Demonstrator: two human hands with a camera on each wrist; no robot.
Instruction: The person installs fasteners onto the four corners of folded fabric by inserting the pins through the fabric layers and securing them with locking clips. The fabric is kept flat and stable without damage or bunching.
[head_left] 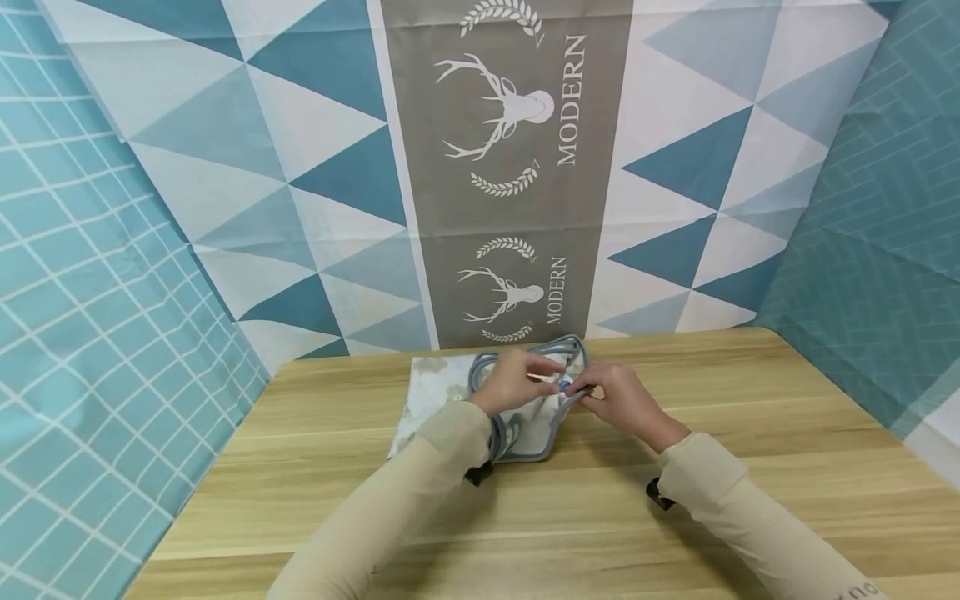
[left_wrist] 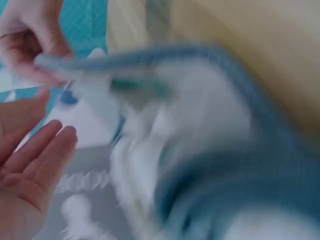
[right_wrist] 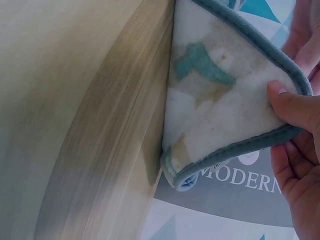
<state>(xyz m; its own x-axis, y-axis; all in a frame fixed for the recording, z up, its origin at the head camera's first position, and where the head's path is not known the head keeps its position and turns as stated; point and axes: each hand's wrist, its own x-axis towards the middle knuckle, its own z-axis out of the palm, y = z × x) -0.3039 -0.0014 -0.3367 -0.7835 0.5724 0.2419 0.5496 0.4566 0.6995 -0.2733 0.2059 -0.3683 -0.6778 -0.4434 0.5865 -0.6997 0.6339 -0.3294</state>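
Observation:
A soft white cloth item (right_wrist: 210,90) with tan and teal patches and grey-blue piping lies partly folded near the table's back edge. My right hand (head_left: 618,400) pinches its piped edge (right_wrist: 240,147) between thumb and fingers and holds that part raised. My left hand (head_left: 512,382) is over the cloth, its fingers extended towards my right hand; in the left wrist view the left palm (left_wrist: 25,175) shows nothing held. A small blue piece (head_left: 565,386) sits between the two hands. Much of the cloth is blurred in the left wrist view.
A white patterned part (head_left: 431,392) spreads flat left of the piped loops; whether it is the same cloth I cannot tell. The wooden table (head_left: 360,533) ends at a patterned backdrop (head_left: 510,167), with a tiled blue sheet (head_left: 82,292) at the left.

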